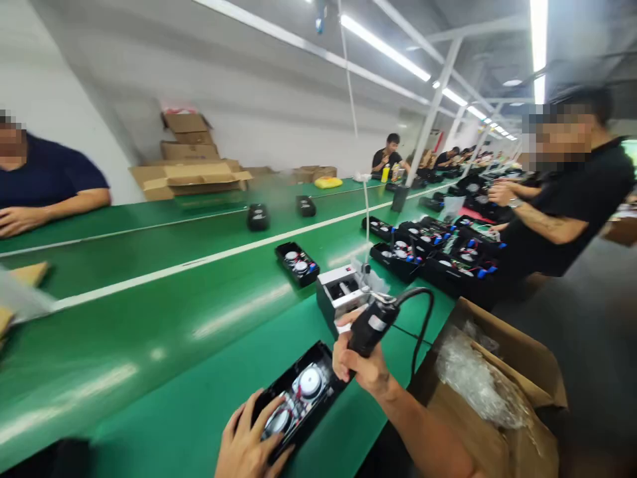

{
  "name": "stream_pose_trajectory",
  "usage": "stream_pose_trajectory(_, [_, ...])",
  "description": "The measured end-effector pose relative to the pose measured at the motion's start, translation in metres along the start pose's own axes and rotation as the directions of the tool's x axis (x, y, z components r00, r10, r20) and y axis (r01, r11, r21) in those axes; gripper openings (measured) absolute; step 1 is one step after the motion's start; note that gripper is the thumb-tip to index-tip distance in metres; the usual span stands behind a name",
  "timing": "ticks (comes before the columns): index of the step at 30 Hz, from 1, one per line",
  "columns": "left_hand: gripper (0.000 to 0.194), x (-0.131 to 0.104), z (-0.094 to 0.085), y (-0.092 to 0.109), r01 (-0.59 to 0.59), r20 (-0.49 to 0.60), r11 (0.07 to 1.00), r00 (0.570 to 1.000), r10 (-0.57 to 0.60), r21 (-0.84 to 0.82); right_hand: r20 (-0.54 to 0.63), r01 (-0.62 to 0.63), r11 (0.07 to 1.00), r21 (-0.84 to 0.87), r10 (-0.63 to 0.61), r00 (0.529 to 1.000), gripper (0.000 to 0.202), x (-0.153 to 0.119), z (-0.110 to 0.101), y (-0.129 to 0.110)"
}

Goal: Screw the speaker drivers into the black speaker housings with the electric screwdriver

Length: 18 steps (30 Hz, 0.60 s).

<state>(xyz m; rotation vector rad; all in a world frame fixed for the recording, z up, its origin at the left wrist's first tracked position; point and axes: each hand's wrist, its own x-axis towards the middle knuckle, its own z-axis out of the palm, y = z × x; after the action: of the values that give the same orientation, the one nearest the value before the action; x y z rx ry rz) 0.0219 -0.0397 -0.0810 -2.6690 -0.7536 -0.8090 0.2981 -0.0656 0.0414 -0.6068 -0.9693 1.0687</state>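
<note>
My right hand [365, 362] is wrapped around a black electric screwdriver [372, 325], its cord curving off to the right. The tool tilts above the far end of an open black speaker housing [326, 398]; its tip is hidden. Inside the housing sit two round speaker drivers [309, 383] with red wires and small parts. At the near end, my left hand [251, 441] grips the housing, fingers spread across its top. Just beyond the screwdriver stands a screw feeder box [341, 289] with a white top.
A green conveyor belt [213, 302] carries another open speaker housing [297, 263]. More housings [428, 239] crowd the right. A cardboard box [527, 372] with clear plastic wrap stands near my right arm. Co-workers [572, 192] are at right, far back and left.
</note>
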Motion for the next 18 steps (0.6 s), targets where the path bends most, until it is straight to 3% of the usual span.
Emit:
stream_pose_trajectory(3, [0.013, 0.006, -0.012, 0.018, 0.196, 0.088, 0.978, 0.978, -0.190, -0.075, 0.041, 0.027, 0.998, 0.063, -0.030, 0.999, 0.046, -0.012, 0.027, 0.014])
stream_pose_trajectory(6, [0.018, 0.009, -0.018, 0.031, 0.308, 0.162, 0.939, 0.945, -0.283, -0.152, 0.089, 0.017, 0.998, 0.053, -0.022, 0.996, 0.039, -0.021, 0.048, 0.027])
stream_pose_trajectory(11, [0.021, 0.010, -0.021, 0.037, 0.347, 0.197, 0.919, 0.930, -0.310, -0.187, 0.175, -0.017, 1.000, 0.000, 0.016, 0.984, 0.035, -0.029, 0.062, 0.038])
stream_pose_trajectory(18, [0.022, 0.010, -0.020, 0.038, 0.337, 0.172, 0.919, 0.936, -0.306, -0.203, 0.181, -0.022, 0.998, -0.067, 0.034, 0.983, 0.032, -0.034, 0.066, 0.044])
